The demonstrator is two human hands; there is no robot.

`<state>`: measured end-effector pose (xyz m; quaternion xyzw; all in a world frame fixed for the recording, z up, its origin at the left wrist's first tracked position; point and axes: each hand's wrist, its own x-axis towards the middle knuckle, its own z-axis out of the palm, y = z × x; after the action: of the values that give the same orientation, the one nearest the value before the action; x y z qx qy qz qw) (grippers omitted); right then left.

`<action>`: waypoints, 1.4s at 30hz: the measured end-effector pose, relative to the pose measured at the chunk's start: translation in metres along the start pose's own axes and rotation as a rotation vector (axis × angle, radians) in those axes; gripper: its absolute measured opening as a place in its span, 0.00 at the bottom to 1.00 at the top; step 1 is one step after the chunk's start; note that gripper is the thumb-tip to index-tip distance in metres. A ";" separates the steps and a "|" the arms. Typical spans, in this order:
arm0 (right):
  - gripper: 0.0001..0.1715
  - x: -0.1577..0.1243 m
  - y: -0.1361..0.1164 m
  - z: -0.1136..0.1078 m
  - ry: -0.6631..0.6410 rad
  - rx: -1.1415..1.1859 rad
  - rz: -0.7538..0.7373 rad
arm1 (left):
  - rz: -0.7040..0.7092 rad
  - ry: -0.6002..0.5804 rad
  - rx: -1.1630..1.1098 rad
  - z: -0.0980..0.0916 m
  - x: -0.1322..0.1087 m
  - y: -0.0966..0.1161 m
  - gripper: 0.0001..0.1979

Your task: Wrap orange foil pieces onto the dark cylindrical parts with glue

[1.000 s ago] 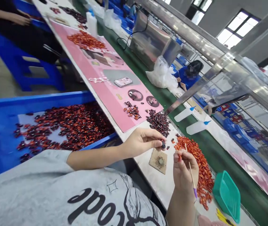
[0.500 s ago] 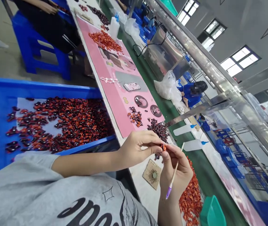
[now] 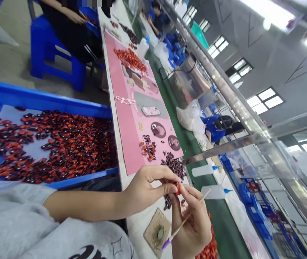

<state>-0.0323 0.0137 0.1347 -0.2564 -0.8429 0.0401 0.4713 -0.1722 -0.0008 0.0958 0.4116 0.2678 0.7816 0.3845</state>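
Pinching a tiny orange-red piece (image 3: 178, 189), the left hand (image 3: 148, 190) holds it between closed thumb and fingertips, right at the near end of the bench. The piece is mostly hidden by the fingers, so its shape is hard to make out. The right hand (image 3: 192, 230) is curled closed around a thin wooden stick (image 3: 184, 219) with a purple end, and its fingertips (image 3: 183, 190) press in just beside the piece.

Below the hands lies a rough cardboard square (image 3: 157, 230) with a round greyish blob on it. A heap of glossy dark beads (image 3: 174, 166) sits just beyond the fingers, and a mound of orange-red pieces (image 3: 210, 250) is cut off by the lower edge, partly behind the right hand.

To the left, a blue plastic tray (image 3: 48, 151) holds a dense spread of shiny dark-and-orange pieces on a grey sheet. Farther along the bench, a pink printed mat (image 3: 126, 140) carries a phone case photo (image 3: 150, 111) and a small orange pile (image 3: 130, 60). Its small lettering is too skewed to read, and the black letters on the grey T-shirt (image 3: 62, 230) are cut off. Far right, a person in a blue top (image 3: 215, 128) sits beyond a steel box (image 3: 188, 85).
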 end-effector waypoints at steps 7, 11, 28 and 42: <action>0.16 0.017 0.030 0.006 -0.037 0.121 0.002 | 0.153 -0.002 0.041 -0.003 0.023 -0.009 0.06; 0.17 0.017 0.042 0.008 -0.017 0.125 0.048 | 0.093 -0.024 0.003 -0.003 0.034 -0.016 0.05; 0.18 0.020 0.046 -0.001 -0.070 0.037 0.015 | 0.001 -0.100 0.028 0.006 0.046 -0.022 0.06; 0.17 0.012 0.041 -0.009 0.016 0.040 0.136 | -0.228 -0.236 -0.232 0.014 0.050 -0.029 0.13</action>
<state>-0.0142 0.0530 0.1361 -0.3040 -0.8188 0.0868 0.4792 -0.1679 0.0574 0.1035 0.4202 0.1742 0.7049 0.5442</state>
